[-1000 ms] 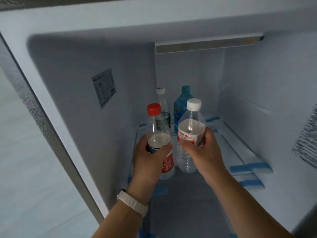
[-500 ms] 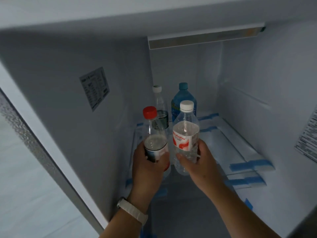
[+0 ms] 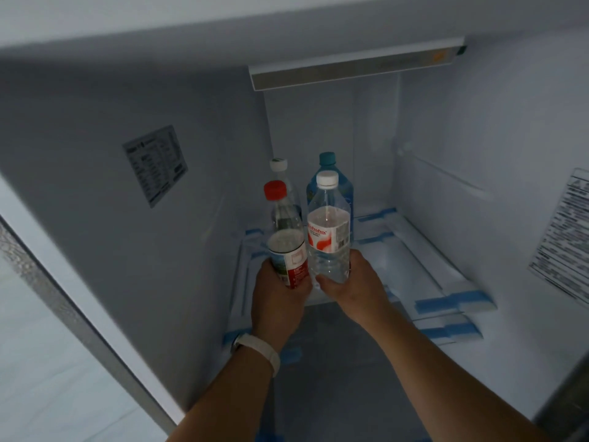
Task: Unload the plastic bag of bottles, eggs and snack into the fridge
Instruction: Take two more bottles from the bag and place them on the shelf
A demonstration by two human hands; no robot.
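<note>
Inside the open fridge, my left hand (image 3: 277,301) grips a clear red-capped bottle (image 3: 287,247) by its lower half. Beside it, my right hand (image 3: 353,282) holds a clear white-capped bottle (image 3: 328,231) with a red and white label. Both bottles are upright and nearly touch, above the glass shelf (image 3: 398,266). Behind them, at the back of the shelf, stand a clear bottle with a white cap (image 3: 279,165) and a blue bottle with a teal cap (image 3: 338,189). The bag, eggs and snack are out of view.
The fridge's left wall (image 3: 159,250) carries a sticker (image 3: 155,165); the right wall (image 3: 478,154) has a printed label (image 3: 564,237). A light bar (image 3: 357,67) runs across the top. Blue tape strips (image 3: 452,303) mark the shelf's front right edge. A white band is on my left wrist.
Both hands have pushed the two bottles farther into the fridge, closer to the two bottles at the back. My grips have slid lower on the bottles.
</note>
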